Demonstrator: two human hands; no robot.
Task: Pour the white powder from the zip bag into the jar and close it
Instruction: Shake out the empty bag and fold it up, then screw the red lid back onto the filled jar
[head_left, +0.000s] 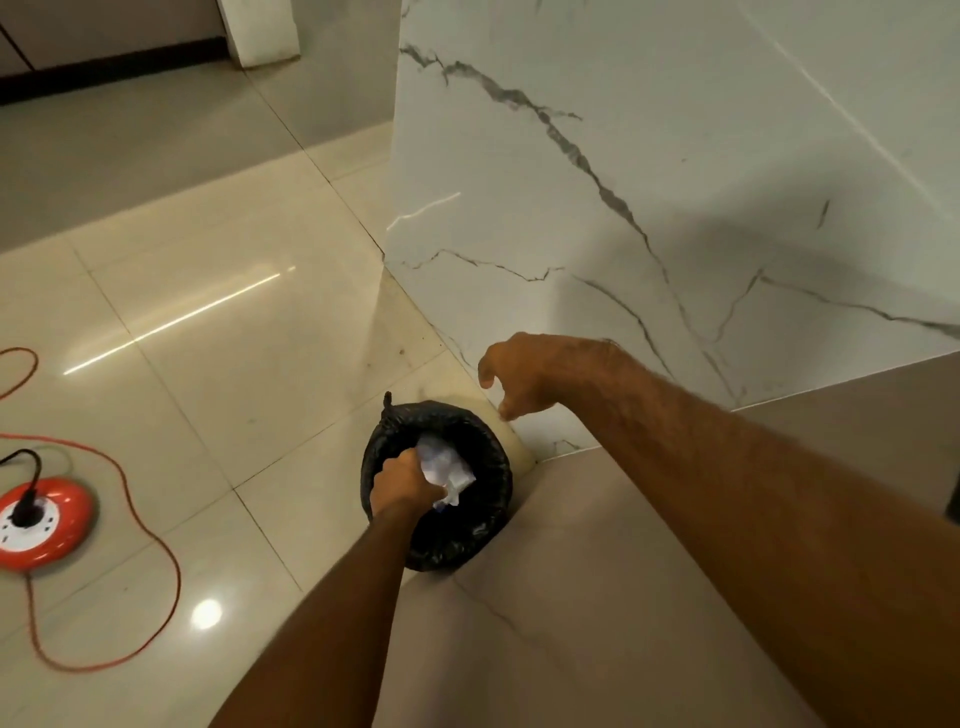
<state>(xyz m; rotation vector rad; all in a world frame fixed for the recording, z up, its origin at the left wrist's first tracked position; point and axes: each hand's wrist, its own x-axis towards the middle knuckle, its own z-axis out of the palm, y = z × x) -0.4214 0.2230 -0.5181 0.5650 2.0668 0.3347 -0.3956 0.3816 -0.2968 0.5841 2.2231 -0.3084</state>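
A: What do you have on the head view?

B: I see my left hand down inside a small bin lined with a black bag, at about 6 o'clock in the picture. Its grip is closed around the crumpled zip bag, which sits in the mouth of the bin, pale and wrinkled.

A: And the other hand?

B: My right hand hangs above and just toward 1 o'clock of the bin, fingers loose and pointing down, grip slack, holding nothing. It is in front of the white marble panel.

A: Any powder showing?

B: I cannot tell whether the bag has anything in it.

A: Anything else around?

B: On the tiled floor at 9 o'clock lies a red extension reel with a black plug in it and an orange cable looping away. The bin stands against the corner of the marble.
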